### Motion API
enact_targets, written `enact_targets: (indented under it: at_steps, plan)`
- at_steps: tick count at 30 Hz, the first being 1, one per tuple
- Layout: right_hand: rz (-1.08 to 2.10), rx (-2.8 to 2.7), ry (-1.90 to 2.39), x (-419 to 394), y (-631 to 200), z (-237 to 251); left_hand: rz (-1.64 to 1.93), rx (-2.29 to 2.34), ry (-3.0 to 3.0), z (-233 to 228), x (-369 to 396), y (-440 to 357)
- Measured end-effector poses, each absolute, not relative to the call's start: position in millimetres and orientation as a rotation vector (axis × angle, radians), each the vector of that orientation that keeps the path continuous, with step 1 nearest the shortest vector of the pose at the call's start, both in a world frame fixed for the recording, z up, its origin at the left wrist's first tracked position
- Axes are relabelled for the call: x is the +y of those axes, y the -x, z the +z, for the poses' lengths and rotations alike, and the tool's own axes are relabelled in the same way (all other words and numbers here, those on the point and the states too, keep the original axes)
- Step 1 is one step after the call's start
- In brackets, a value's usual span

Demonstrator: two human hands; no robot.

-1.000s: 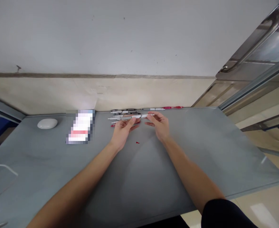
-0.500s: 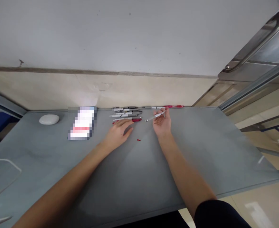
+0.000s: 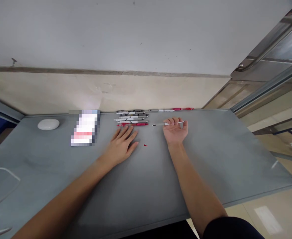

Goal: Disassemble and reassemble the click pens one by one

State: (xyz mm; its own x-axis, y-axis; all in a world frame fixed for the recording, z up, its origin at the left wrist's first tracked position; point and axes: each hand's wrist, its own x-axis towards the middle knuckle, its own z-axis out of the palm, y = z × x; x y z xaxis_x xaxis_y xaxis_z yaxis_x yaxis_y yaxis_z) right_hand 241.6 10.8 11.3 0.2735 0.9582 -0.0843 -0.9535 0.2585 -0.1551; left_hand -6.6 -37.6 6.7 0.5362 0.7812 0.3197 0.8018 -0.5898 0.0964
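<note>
A single head-worn camera looks forward and down from above the near edge of the grey table (image 3: 235,159), the wall filling the frame's upper half.

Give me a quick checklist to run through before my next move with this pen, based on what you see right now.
1. Pen held in right hand: ok, fingers curled over it, palm up.
2. Left hand free: ok, flat on the table, holding nothing.
3. Row of pens tidy near the wall: ok, lying parallel.
4. Small red piece accounted for: ok, loose between the hands.
5. Held pen complete, tip and cap: cannot tell, too small.
</note>
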Motion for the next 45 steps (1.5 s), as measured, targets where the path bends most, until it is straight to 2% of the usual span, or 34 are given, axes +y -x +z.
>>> enact_targets:
  at_steps: [15, 26, 45]
  plan:
    - [1.29, -0.056, 0.193, 15.2, -243.2, 8.0, -0.342, -1.46, 2.662, 7.7, -39.4, 3.7]
    - [1.28, -0.032, 0.276, 13.6, -239.7, 13.0, -0.483, -1.472, 2.69, 5.2, -38.5, 4.6]
    - [1.275, -0.042, 0.288, 17.1, -242.3, 11.7, -0.447, -1.464, 2.683, 6.3, -39.4, 3.7]
